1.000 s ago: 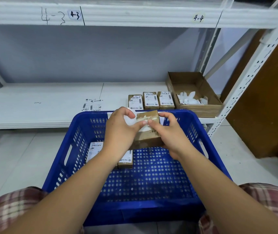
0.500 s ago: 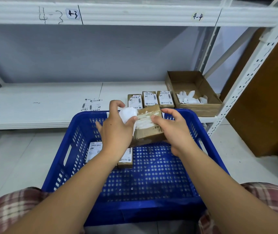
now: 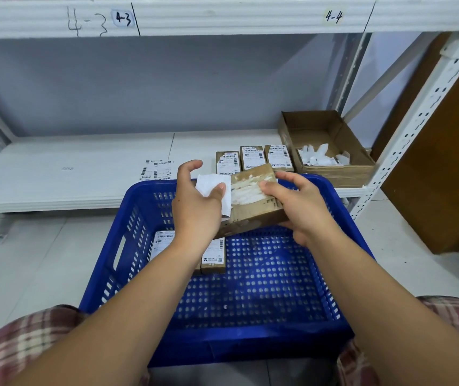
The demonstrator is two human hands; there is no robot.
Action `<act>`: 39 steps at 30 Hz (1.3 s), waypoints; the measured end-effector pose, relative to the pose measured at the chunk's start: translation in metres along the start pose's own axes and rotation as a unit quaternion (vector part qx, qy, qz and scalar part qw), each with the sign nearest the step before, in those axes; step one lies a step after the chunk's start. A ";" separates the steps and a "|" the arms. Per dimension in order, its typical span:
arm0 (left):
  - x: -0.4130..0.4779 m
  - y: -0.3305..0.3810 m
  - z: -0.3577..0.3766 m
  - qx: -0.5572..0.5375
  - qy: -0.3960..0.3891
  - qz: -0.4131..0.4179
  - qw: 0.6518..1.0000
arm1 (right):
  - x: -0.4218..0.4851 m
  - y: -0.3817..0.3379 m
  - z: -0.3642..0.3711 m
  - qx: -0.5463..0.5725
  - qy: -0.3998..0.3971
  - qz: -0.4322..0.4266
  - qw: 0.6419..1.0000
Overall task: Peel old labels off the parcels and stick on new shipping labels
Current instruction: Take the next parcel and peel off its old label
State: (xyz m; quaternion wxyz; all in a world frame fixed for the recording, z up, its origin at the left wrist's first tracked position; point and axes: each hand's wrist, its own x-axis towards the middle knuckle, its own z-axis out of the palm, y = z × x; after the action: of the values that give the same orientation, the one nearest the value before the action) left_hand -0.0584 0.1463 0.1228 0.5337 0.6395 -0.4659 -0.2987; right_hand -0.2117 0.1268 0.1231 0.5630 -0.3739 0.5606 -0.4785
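Note:
Over the blue crate [image 3: 331,207] my right hand [image 3: 298,204] grips a small brown parcel [image 3: 253,215], tilted, with white label residue across its top. My left hand [image 3: 194,207] pinches the white old label [image 3: 208,186], peeled back off the parcel's left side, its lower end still against the box. Two labelled parcels [image 3: 214,254] lie in the crate, partly hidden by my left forearm. Three labelled parcels [image 3: 252,157] stand in a row on the shelf behind the crate. A sheet of new shipping labels [image 3: 155,169] lies on the shelf to their left.
An open cardboard box [image 3: 331,174] holding peeled label scraps sits at the shelf's right end. The white shelf board [image 3: 55,174] stretches left; an upper shelf marked 4-3 and 4-4 hangs above. A perforated upright [image 3: 417,129] and a brown panel stand at right.
My left hand has pulled the old label leftward off the parcel top, baring torn white residue. The parcel has tilted a little and the right hand's grip has stayed.

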 end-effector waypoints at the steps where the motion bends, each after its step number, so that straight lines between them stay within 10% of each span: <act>1: 0.000 0.000 0.000 -0.003 0.004 0.001 1.000 | 0.000 -0.001 -0.001 0.003 0.000 -0.001 1.000; 39: 0.025 -0.005 -0.028 -0.293 -0.042 -0.088 0.951 | 0.009 -0.008 -0.020 0.050 0.032 0.014 0.998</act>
State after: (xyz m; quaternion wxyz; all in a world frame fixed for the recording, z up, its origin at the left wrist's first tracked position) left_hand -0.0229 0.1345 0.1275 0.6493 0.4802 -0.3216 -0.4943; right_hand -0.2329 0.1185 0.1268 0.5693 -0.3218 0.5589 -0.5100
